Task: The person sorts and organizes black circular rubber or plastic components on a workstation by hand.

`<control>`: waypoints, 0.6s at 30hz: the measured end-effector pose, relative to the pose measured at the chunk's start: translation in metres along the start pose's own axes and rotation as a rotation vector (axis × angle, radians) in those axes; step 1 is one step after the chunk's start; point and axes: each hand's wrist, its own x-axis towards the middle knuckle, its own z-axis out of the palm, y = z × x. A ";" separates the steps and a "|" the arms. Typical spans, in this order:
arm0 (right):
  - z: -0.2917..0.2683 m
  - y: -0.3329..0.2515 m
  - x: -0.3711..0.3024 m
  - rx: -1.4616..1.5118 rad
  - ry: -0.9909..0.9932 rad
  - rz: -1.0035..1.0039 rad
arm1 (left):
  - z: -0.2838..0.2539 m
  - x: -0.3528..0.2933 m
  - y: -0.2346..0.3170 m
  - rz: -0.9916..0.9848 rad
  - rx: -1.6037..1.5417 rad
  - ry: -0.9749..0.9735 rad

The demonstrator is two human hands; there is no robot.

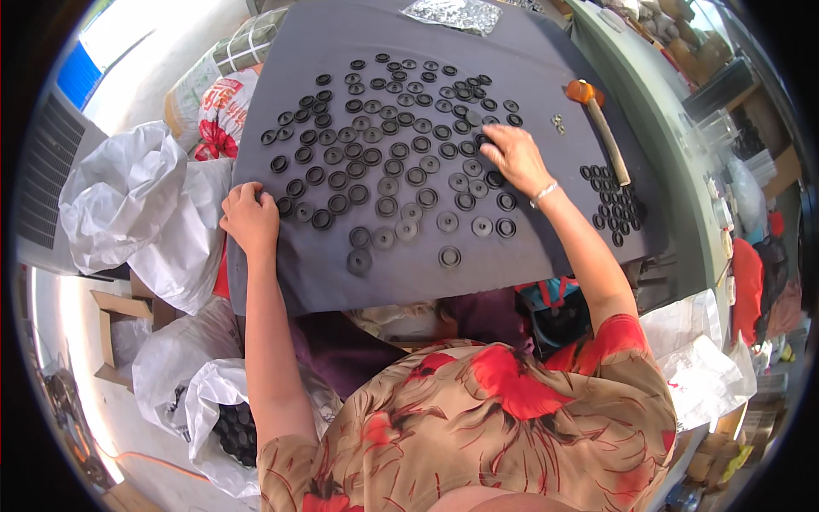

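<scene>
Many round black rubber discs (pixel 386 206), ringed and dimpled in the middle, lie spread over a dark grey cloth-covered table (pixel 375 282). My right hand (pixel 516 158), a bracelet at its wrist, reaches over the right part of this spread. Its bent fingers are drawn together at a few discs near the fingertips; what is between them is hidden. At the table's left edge, my left hand (pixel 252 218) rests with bent, slightly parted fingers beside the nearest discs. I see nothing held in it.
A hammer (pixel 604 128) with an orange head lies at the right, near small metal pieces (pixel 559 125). Closely set black discs (pixel 616 205) fill the right corner. A clear bag (pixel 454 14) of small parts lies at the far edge. White sacks (pixel 128 196) crowd the left side.
</scene>
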 end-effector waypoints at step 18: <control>-0.012 0.045 0.046 0.521 0.002 0.474 | 0.001 -0.001 -0.003 -0.007 -0.013 -0.012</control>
